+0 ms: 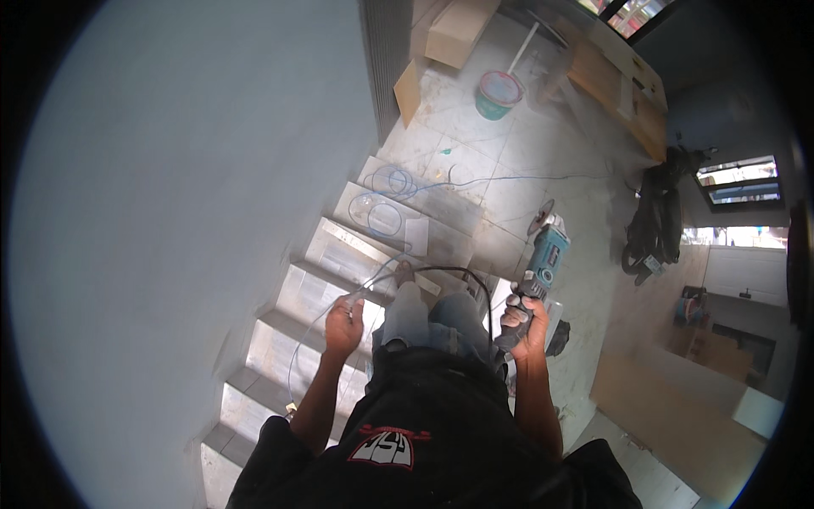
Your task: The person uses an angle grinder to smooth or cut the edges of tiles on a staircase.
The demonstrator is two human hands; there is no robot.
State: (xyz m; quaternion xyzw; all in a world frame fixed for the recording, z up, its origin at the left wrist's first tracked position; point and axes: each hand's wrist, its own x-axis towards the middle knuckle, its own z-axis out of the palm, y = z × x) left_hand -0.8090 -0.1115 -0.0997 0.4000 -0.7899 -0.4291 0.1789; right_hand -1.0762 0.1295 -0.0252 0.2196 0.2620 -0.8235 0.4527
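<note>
My right hand point(527, 325) is wrapped round the dark rear handle of a teal angle grinder point(547, 254). The grinder stands tilted up, its disc point(540, 218) at the far end. A black power cord point(469, 272) curves from the grinder's rear across my legs toward the left hand. My left hand point(343, 325) is closed, with the cord at its fingertips; the exact grip is too small to make out. A thin blue cable point(309, 331) hangs below that hand, and more of it lies in loose coils point(377, 212) on the steps.
Tiled stairs point(292, 293) run beside a grey wall point(195, 187) on my left. On the floor ahead are a teal bucket point(498, 95), a cardboard box point(458, 34) and a wooden table point(623, 93). A dark motorcycle point(657, 212) is parked at the right.
</note>
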